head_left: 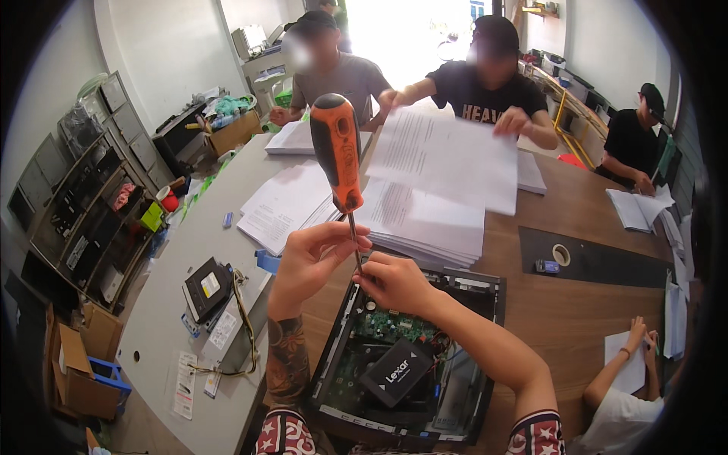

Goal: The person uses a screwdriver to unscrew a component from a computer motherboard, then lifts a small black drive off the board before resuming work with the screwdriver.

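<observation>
The brown tabletop point(561, 318) spread across the right and centre of the frame. On it, at bottom centre, lay an opened desktop computer case point(497, 303), its green circuit board point(394, 326) exposed; a small part dropped from the fingers could have lodged there. A stack of printed paper point(432, 231) stood near the case's far edge. Above it a co-worker held a loose sheet point(447, 163), which, if let go, might have slid over the work. Left of centre, well apart from the screwdriver, the metal power supply point(225, 322) rested beside an optical drive point(208, 287) (its trailing cable could have snagged a passing sleeve).

The orange-and-black screwdriver point(337, 159) stood nearly upright at the centre, over the case's upper left corner. Its handle was in neither hand, so a loosened hold might have let it topple. The left hand point(311, 258) was partly closed about the shaft; the right hand point(390, 280) pinched near the tip, though those fingers hid whatever the tip met. At lower centre, a black solid-state drive point(396, 371) lay askew inside the case, where a falling tool might have struck it.
</observation>
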Tool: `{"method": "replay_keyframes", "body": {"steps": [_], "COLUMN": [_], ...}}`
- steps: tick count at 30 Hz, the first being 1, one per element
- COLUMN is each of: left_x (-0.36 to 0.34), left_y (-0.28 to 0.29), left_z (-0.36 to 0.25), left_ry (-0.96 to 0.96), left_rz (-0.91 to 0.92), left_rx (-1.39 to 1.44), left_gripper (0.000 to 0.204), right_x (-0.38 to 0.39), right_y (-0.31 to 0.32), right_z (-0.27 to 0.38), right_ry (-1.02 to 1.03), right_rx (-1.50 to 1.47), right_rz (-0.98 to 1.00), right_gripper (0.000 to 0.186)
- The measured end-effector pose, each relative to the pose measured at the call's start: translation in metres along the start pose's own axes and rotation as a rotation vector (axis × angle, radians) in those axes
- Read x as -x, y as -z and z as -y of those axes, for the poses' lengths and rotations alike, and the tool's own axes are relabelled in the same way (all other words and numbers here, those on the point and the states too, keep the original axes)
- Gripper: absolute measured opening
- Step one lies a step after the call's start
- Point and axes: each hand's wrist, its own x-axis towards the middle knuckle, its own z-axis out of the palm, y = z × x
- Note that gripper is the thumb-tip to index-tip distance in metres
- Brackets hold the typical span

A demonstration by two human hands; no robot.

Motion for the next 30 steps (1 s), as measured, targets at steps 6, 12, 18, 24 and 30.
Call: {"method": "replay_keyframes", "body": {"steps": [6,12,18,24,30], "left_x": [-0.002,-0.004,-0.005,-0.005,0.002], "left_y": [0.001,0.001,-0.004,-0.004,0.007], "left_z": [0.01,0.017,0.021,0.013,0.0], "left_ry": [-0.025,-0.016,-0.099,-0.062,0.002], "left_rz": [-0.096,-0.129,-0.165,-0.123,0.047], "left_rx": [-0.056,0.013,0.007,-0.014,0.038], "left_gripper": [0.014,0.013,0.023,0.04,0.043], "right_x": [0.001,0.0,0.001,0.002,0.001], "right_y": [-0.004,0.001,-0.002,0.0,-0.001], "right_z": [-0.004,0.0,-0.005,-0.002,0.002], "right_ry": [0.045,-0.009,0.032,0.027,0.012], "right_rx": [0.0,-0.008,-0.01,-0.02,-0.054], "right_rz": [-0.041,-0.009,-0.021,0.008,0.028], "right_gripper": [0.018,0.018,0.019,0.017,0.016]}}
